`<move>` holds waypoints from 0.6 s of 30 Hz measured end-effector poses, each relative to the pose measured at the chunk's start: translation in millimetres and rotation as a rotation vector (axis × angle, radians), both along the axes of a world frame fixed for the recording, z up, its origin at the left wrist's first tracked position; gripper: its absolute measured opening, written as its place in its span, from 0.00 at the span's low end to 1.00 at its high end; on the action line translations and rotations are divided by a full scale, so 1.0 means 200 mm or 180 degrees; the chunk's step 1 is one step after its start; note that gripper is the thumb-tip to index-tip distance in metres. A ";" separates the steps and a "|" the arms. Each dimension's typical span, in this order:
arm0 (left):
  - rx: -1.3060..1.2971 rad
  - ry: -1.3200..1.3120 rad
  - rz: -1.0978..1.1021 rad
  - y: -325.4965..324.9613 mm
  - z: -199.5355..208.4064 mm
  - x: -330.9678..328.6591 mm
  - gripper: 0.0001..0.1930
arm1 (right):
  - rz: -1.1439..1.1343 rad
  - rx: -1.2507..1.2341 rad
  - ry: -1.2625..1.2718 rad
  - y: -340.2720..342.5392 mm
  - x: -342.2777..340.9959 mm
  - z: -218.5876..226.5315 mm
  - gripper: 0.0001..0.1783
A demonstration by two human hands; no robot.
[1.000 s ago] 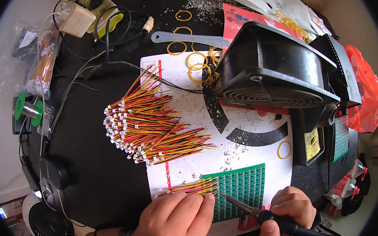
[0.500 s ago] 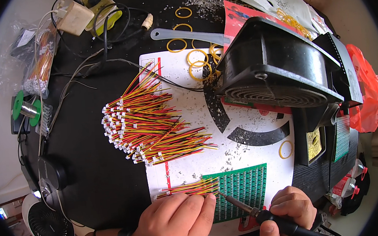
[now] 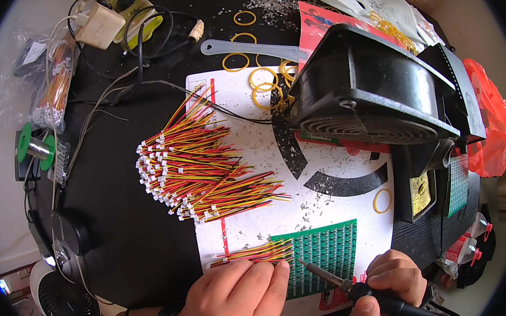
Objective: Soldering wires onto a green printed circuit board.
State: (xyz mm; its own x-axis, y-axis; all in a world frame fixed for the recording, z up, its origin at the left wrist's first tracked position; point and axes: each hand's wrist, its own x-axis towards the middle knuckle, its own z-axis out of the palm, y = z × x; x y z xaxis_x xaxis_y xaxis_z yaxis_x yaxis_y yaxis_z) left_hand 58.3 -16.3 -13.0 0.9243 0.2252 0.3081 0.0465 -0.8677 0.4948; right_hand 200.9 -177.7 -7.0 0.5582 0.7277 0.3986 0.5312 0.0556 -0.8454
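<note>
One board (image 3: 327, 248), green, lies on the white sheet (image 3: 253, 227), just right of the left grip (image 3: 235, 298) and ahead and left of the right grip (image 3: 393, 284). A row of wires (image 3: 252, 254) runs just ahead of the left grip, tips over the board's left part. The left grip is narrow, fingers curled and apparently closed on the nearest wires; its thumb and the pinch itself are hidden. The right grip holds the iron (image 3: 326, 274) by its dark handle, tip just right of the left fingertips; whether it touches the board cannot be told.

The step in hand looks like soldering wire tips to the board. The next move seems to call for a steady left grip, one tip lined up on its pad, and a brief, light touch of the iron.

Farther ahead of the left grip is a wire pile (image 3: 206, 168), partly on the dark surface (image 3: 121, 230). Ahead of the right grip are a band (image 3: 375, 202), a sponge (image 3: 420, 193) and a fan (image 3: 373, 87).
</note>
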 end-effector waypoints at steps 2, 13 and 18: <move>-0.0004 -0.0006 -0.0001 0.00 0.00 0.00 0.10 | 0.0020 -0.0024 -0.0043 0.00 0.00 0.01 0.11; 0.0054 0.0027 0.0008 -0.01 -0.01 0.00 0.08 | -0.0042 -0.0047 -0.0052 0.01 0.00 -0.01 0.11; 0.0233 0.0032 -0.0191 0.01 -0.02 0.01 0.13 | 0.0035 -0.0022 -0.0088 0.01 0.01 0.00 0.12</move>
